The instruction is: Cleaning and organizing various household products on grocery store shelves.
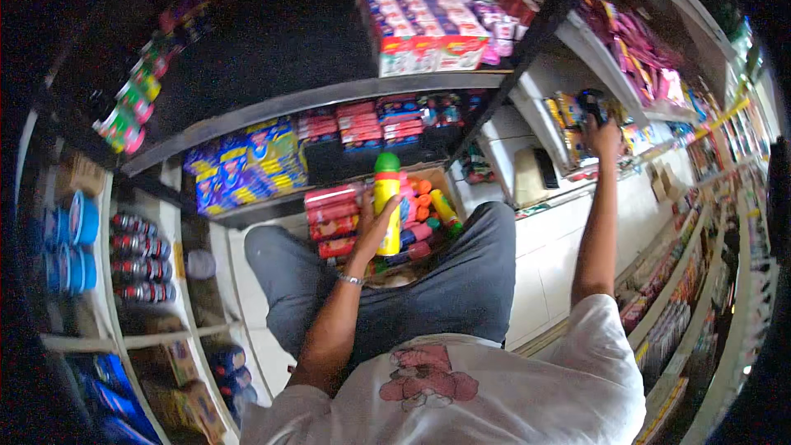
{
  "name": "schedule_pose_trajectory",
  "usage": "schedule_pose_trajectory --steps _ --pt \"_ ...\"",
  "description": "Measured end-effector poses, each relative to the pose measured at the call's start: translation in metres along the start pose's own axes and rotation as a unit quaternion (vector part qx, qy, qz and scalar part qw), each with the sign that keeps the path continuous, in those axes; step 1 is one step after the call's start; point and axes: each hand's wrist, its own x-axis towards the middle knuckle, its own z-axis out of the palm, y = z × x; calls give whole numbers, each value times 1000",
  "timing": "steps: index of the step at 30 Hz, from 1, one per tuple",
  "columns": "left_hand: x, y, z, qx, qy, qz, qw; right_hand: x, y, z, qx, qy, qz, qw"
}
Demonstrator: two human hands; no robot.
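Near the middle, my left hand (372, 228) is closed around a yellow spray can with a green cap (387, 207), held upright in the picture. Below it, between my knees, a cardboard box (450, 184) holds several pink, orange, red and green-capped cans and bottles. Red packs (332, 213) lie at the box's left side, close to my left hand. My right arm reaches out to the right, and my right hand (602, 136) is at a white shelf, touching a dark object (592, 102) beside yellow packets (565, 112). Blur hides whether those fingers grip it.
A shelf edge (309, 99) crosses ahead, with blue and yellow packs (247, 164) below and stacked cartons (426, 25) above. Shelves at left hold blue tubs (83, 217) and dark bottles (142, 259). Long product racks (673, 284) run along the right, beside the white tiled floor (544, 266).
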Motion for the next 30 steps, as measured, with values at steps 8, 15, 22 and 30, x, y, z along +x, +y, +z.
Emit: schedule_pose_trajectory --steps 8,15,22,30 --pt "14 -12 -16 -162 -81 -85 980 3 -14 -28 -131 -75 -7 989" --pt "2 17 -14 -275 -132 -114 945 -140 -109 -99 409 -83 -61 907" --pt "10 -1 -17 -335 -92 -130 929 -260 -183 -102 743 -451 107 483" --pt "14 -3 -32 -240 71 -42 967 -321 -224 -115 571 -530 68 623"
